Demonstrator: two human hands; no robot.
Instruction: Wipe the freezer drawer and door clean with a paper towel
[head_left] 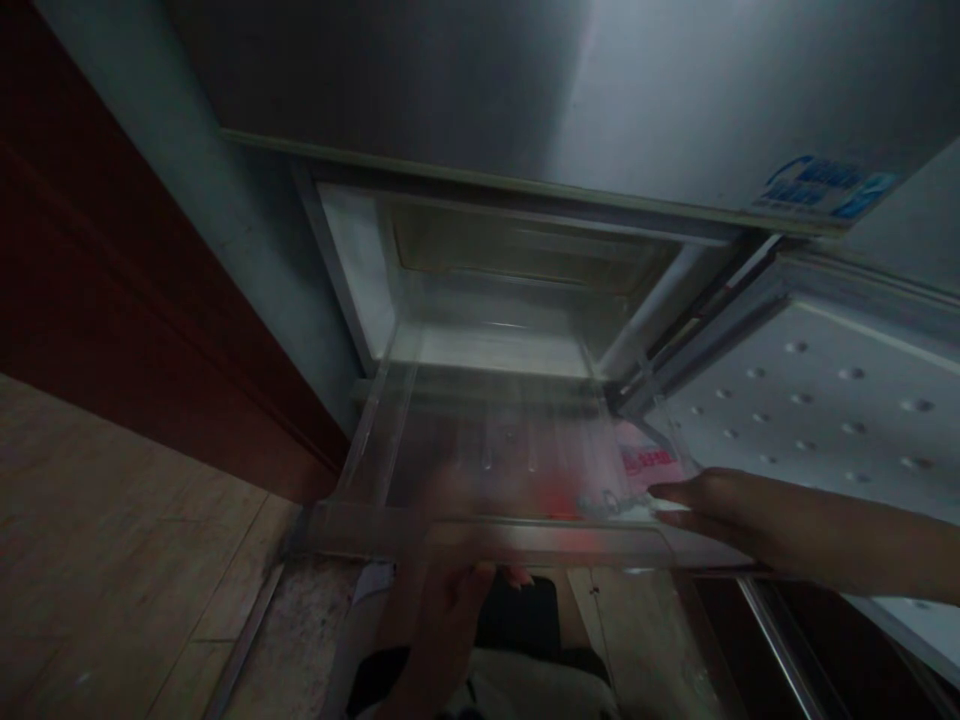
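A clear plastic drawer [491, 540] is tilted out below the open fridge compartment [360, 270], its front part blurred. My left hand [461, 600] is at the drawer's front edge near its middle, fingers curled and partly smeared. At the front right corner, my right hand [720, 510] reaches in from the right, with its fingers around the drawer's edge. Beside those fingertips lies a plastic bag with pink print [649, 460]. A blurred red patch shows at the drawer front; what it is cannot be made out.
Above is a closed silver door [487, 90] with a blue sticker [825, 185]. The open lower door [817, 400], with a dimpled inner face, stands at the right. A dark red panel [150, 280] is on the left, over a tiled floor [112, 540]. My legs are below the drawer.
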